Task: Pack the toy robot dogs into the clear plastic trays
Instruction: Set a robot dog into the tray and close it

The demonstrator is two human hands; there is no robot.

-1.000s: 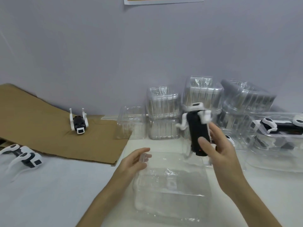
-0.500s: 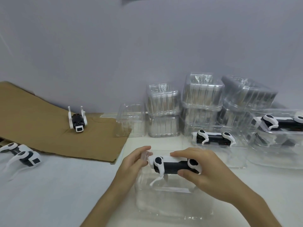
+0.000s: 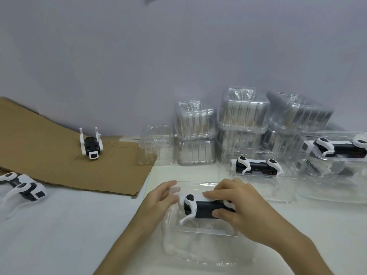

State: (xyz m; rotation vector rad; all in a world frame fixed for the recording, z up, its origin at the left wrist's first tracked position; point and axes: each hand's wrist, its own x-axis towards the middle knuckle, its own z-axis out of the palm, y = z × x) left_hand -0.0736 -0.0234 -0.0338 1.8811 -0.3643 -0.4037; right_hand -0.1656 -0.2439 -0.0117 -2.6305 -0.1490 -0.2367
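On the white table (image 3: 59,235) the tray (image 3: 198,247) lies nearest, with the dog (image 3: 204,210) on its side in the tray's mouth, long axis left to right. The right hand (image 3: 242,211) pinches the dog's body from the right. The left hand (image 3: 158,199), fingers relaxed, touches the tray's left rim. Behind the tray stands a packed tray (image 3: 258,181)

A plain pale lavender-grey painted wall (image 3: 119,56) fills the upper frame, evenly lit. A white tabletop (image 3: 59,235) spans the bottom, with a flat brown cardboard sheet (image 3: 39,145) at left.
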